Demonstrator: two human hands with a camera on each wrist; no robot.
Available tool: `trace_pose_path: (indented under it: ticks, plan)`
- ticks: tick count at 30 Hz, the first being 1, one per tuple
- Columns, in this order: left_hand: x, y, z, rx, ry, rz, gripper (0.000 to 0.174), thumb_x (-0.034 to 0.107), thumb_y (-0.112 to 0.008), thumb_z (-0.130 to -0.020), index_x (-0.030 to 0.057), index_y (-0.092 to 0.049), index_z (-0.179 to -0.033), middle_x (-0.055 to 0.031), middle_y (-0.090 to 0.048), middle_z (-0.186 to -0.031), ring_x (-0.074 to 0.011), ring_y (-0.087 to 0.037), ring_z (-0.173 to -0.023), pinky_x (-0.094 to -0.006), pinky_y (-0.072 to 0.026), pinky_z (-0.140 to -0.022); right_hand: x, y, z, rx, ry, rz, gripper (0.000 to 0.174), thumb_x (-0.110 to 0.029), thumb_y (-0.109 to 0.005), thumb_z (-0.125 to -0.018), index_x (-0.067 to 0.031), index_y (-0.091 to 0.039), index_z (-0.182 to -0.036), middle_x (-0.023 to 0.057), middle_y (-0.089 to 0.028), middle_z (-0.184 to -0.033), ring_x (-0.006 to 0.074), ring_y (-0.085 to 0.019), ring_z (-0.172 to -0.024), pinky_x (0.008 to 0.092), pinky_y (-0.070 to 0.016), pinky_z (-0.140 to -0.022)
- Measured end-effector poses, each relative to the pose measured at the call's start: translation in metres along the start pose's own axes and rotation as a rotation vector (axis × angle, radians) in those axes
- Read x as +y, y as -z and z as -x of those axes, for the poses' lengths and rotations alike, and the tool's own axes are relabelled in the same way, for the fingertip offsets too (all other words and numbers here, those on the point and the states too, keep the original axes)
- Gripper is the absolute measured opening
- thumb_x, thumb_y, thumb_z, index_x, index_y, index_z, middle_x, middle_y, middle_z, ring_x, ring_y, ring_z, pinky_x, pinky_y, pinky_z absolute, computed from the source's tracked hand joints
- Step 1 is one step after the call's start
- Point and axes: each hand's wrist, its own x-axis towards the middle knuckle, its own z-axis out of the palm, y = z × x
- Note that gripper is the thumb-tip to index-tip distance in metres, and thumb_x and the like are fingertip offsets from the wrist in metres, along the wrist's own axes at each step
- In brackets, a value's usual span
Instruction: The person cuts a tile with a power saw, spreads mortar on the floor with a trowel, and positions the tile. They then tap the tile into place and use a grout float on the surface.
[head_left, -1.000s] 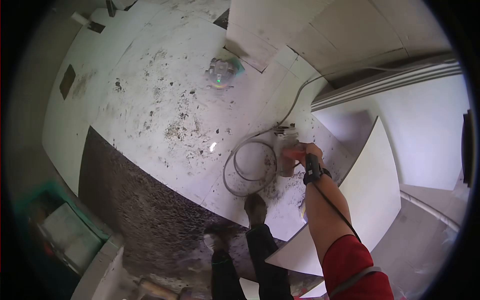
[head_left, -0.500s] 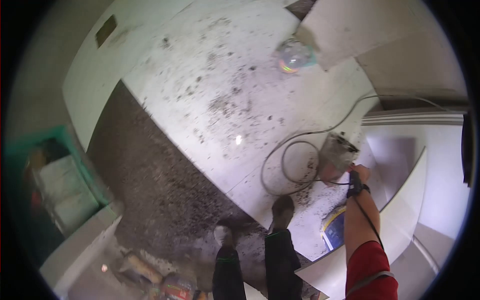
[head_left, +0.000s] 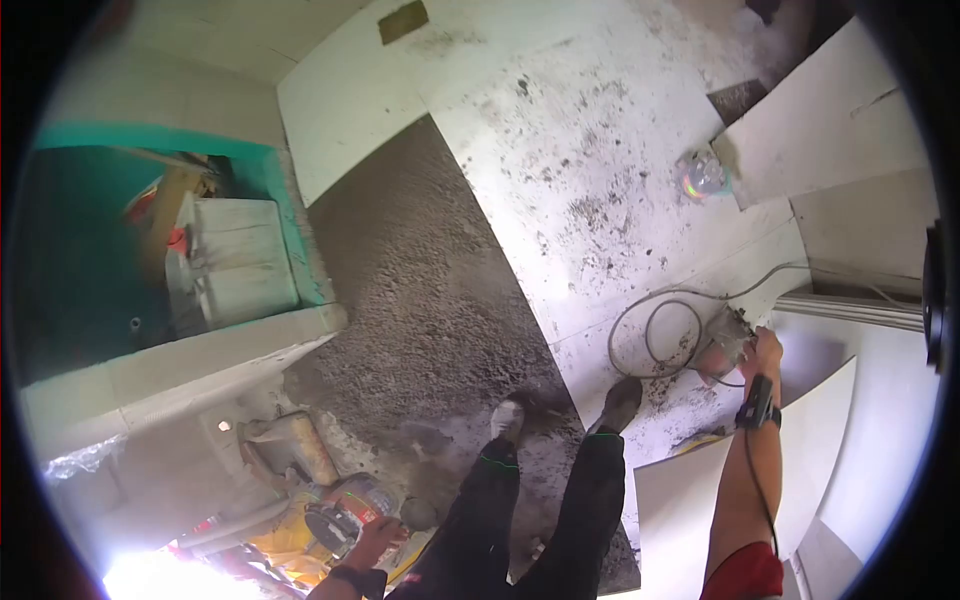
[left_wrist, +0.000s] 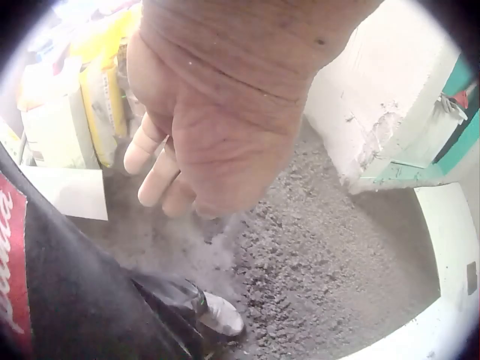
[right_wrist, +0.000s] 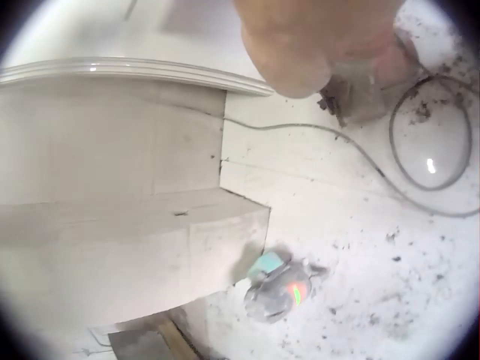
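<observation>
My right hand (head_left: 763, 352) grips a dusty corded power tool (head_left: 728, 336) with a reddish handle, low over the white floor at the right. A grey cable (head_left: 625, 315) lies coiled beside the tool. In the right wrist view, the hand (right_wrist: 322, 45) covers part of the tool (right_wrist: 364, 97). My left hand (head_left: 378, 540) hangs at the lower left with nothing in it. Its fingers (left_wrist: 154, 176) droop loosely in the left wrist view.
A laser level (head_left: 703, 175) with a coloured light stands on the speckled white tiles. Rough grey mortar (head_left: 420, 290) fills the untiled strip. Large white panels (head_left: 690, 510) lean at the right. At the left, a green-edged recess (head_left: 285, 210) holds a grey container (head_left: 240, 250).
The head view has swung left, so the floor and tool sit further right. The left hand has come into view. The right hand keeps its grip on the power tool.
</observation>
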Motion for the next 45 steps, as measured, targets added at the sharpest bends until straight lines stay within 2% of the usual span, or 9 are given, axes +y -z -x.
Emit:
trace_pose_path:
  ticks: [4, 7, 11, 15, 20, 27, 34, 43, 45]
  plan:
    - [0.01, 0.023, -0.005, -0.008, -0.081, -0.023, 0.038, 0.025, -0.06, -0.093, -0.0005, -0.058, -0.121, -0.0101, -0.068, -0.094, -0.0175, -0.067, -0.078, -0.0309, -0.0551, -0.065, -0.027, 0.024, 0.174, -0.253, 0.261, -0.066, 0.032, -0.027, -0.058, -0.09, -0.0042, -0.055, -0.112, 0.0046, -0.058, -0.103, 0.0194, -0.057, -0.096, 0.0329, -0.0454, -0.075]
    - [0.045, 0.034, 0.013, -0.021, -0.172, -0.025, 0.035, 0.025, -0.059, -0.093, 0.0009, -0.06, -0.119, -0.009, -0.067, -0.094, -0.0166, -0.066, -0.077, -0.0297, -0.0535, -0.063, -0.016, 0.09, 0.27, -0.196, 0.342, -0.04, 0.034, -0.026, -0.056, -0.092, -0.0007, -0.057, -0.115, 0.0068, -0.062, -0.099, 0.0172, -0.062, -0.088, 0.0289, -0.0491, -0.075]
    - [0.04, 0.065, 0.012, -0.041, -0.3, 0.184, 0.029, 0.024, -0.058, -0.094, 0.0044, -0.062, -0.115, -0.007, -0.067, -0.092, -0.0151, -0.066, -0.076, -0.0276, -0.0507, -0.058, 0.035, 0.201, 0.366, -0.045, 0.196, -0.118, 0.027, -0.022, -0.056, -0.093, -0.0005, -0.057, -0.111, 0.0086, -0.063, -0.097, 0.0178, -0.062, -0.079, 0.0282, -0.0503, -0.066]
    - [0.049, 0.092, 0.046, 0.046, -0.328, 0.24, 0.026, 0.023, -0.057, -0.093, 0.0054, -0.062, -0.113, -0.0056, -0.067, -0.09, -0.0149, -0.066, -0.074, -0.0265, -0.0497, -0.056, 0.126, 0.291, 0.409, -0.19, 0.02, -0.224, 0.015, -0.015, -0.052, -0.093, -0.0017, -0.058, -0.096, 0.0076, -0.06, -0.081, 0.0167, -0.058, -0.069, 0.029, -0.0475, -0.056]
    - [-0.001, 0.112, 0.069, 0.091, -0.297, 0.322, 0.025, 0.022, -0.057, -0.093, 0.0054, -0.063, -0.111, -0.0056, -0.067, -0.09, -0.0151, -0.065, -0.074, -0.0257, -0.0494, -0.056, 0.179, 0.276, 0.472, -0.065, -0.14, -0.167, 0.009, -0.008, -0.054, -0.087, -0.0035, -0.058, -0.081, 0.0091, -0.058, -0.076, 0.0202, -0.058, -0.065, 0.0299, -0.0451, -0.051]
    - [-0.106, 0.112, 0.095, 0.093, -0.31, 0.387, 0.028, 0.025, -0.059, -0.093, 0.006, -0.059, -0.114, -0.0074, -0.066, -0.093, -0.0173, -0.065, -0.075, -0.0298, -0.0518, -0.059, 0.226, 0.242, 0.431, -0.315, 0.125, 0.103, 0.021, -0.015, -0.054, -0.091, -0.0001, -0.057, -0.105, 0.0107, -0.064, -0.084, 0.0206, -0.064, -0.066, 0.0315, -0.0535, -0.056]
    - [-0.183, 0.108, 0.15, 0.137, -0.193, 0.36, 0.023, 0.02, -0.058, -0.092, 0.0061, -0.063, -0.109, -0.0053, -0.066, -0.088, -0.0135, -0.063, -0.072, -0.028, -0.0501, -0.056, 0.27, 0.266, 0.465, -0.267, 0.018, 0.346, 0.025, -0.016, -0.054, -0.09, 0.0044, -0.059, -0.103, 0.0136, -0.066, -0.082, 0.0218, -0.065, -0.062, 0.0308, -0.0521, -0.051]
    - [-0.254, 0.115, 0.087, 0.094, -0.12, 0.391, 0.029, 0.023, -0.058, -0.092, 0.005, -0.06, -0.114, -0.0071, -0.067, -0.093, -0.0165, -0.067, -0.078, -0.028, -0.0517, -0.06, 0.284, 0.279, 0.461, -0.163, 0.01, 0.569, 0.018, -0.015, -0.055, -0.087, 0.0024, -0.06, -0.091, 0.0144, -0.067, -0.081, 0.0224, -0.068, -0.076, 0.031, -0.055, -0.063]
    - [-0.256, 0.122, 0.076, 0.033, -0.079, 0.372, 0.028, 0.023, -0.058, -0.092, 0.0053, -0.06, -0.114, -0.0079, -0.066, -0.095, -0.017, -0.067, -0.077, -0.0283, -0.0517, -0.059, 0.278, 0.254, 0.493, -0.149, 0.115, 0.53, 0.026, -0.017, -0.052, -0.092, 0.0042, -0.058, -0.104, 0.0143, -0.066, -0.089, 0.0212, -0.066, -0.072, 0.031, -0.0536, -0.062]
